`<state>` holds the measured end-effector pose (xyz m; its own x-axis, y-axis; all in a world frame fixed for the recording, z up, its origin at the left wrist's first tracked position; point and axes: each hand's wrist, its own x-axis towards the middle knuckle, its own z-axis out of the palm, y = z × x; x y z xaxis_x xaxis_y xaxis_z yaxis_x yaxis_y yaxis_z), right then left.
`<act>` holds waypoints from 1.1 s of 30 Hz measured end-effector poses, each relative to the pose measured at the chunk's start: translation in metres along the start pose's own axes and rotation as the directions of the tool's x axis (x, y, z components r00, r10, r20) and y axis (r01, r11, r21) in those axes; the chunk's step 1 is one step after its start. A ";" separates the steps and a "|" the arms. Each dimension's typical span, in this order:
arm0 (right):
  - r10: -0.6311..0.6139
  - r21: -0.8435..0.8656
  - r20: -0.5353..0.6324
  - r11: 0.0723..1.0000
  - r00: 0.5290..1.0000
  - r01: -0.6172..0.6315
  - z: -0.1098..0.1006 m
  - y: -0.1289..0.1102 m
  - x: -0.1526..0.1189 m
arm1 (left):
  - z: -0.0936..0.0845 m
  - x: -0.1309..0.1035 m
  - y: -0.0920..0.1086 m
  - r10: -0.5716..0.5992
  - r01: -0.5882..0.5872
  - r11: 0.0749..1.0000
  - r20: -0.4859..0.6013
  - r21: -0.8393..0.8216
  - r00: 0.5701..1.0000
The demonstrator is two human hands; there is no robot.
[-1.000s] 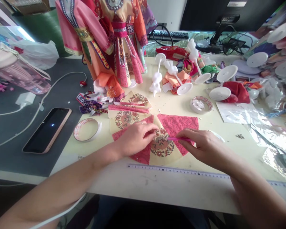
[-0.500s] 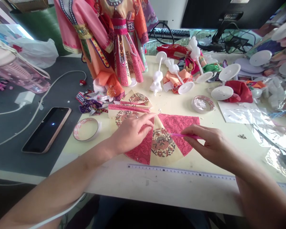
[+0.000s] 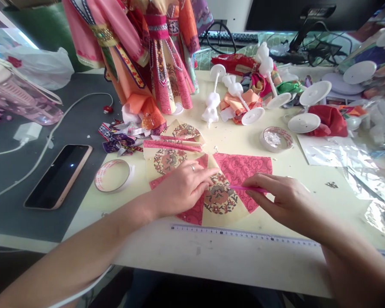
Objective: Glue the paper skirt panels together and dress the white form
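A fan-shaped piece of fabric (image 3: 244,173) in red scroll-patterned and cream flowered panels lies flat on the table. My left hand (image 3: 188,184), with a ring on one finger, rests on its left part, fingers stretched out over the cream panel. Part of the fabric is hidden under that hand. Between thumb and fingers of my right hand (image 3: 277,194) is a slim pink stick (image 3: 245,188), its tip pointing left at the flowered panel. Whether the tip touches the cloth I cannot tell. Behind my left hand sits a folded fabric piece (image 3: 171,147) with red edges.
A ruler strip (image 3: 244,234) runs along the table's front. Tape rolls (image 3: 112,176) (image 3: 276,139) lie on both sides, the right one holding small white bits. A phone (image 3: 58,176) is at left. Dressed doll figures (image 3: 167,64) and white doll stands (image 3: 212,100) stand or lie behind.
My left hand has slid right and a little nearer, its fingertips now over the flowered panel. The pink stick in my right hand has come slightly nearer too. The view has shifted a little.
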<state>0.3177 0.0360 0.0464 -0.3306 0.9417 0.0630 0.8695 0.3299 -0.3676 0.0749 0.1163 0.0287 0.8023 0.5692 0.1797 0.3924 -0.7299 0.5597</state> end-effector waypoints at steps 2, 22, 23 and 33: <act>-0.011 -0.025 -0.011 1.000 1.000 0.011 0.001 -0.001 0.000 | 0.001 -0.001 0.000 0.035 -0.035 0.999 0.020 -0.006 0.999; -0.038 -0.038 0.037 0.999 0.999 0.040 0.006 -0.002 -0.001 | 0.006 0.000 -0.002 0.042 -0.042 0.998 0.012 0.042 0.999; -0.035 -0.033 0.043 0.999 0.998 0.037 0.006 -0.002 0.000 | 0.006 0.000 -0.002 0.044 -0.045 0.998 0.013 0.043 0.999; -0.026 -0.011 0.082 1.000 0.996 0.027 0.008 -0.008 0.002 | 0.005 0.001 -0.001 0.060 -0.061 0.996 0.016 0.058 0.998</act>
<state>0.3075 0.0350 0.0420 -0.3819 0.9242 -0.0035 0.8644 0.3559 -0.3552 0.0776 0.1160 0.0246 0.8315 0.5184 0.1997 0.3686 -0.7837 0.4999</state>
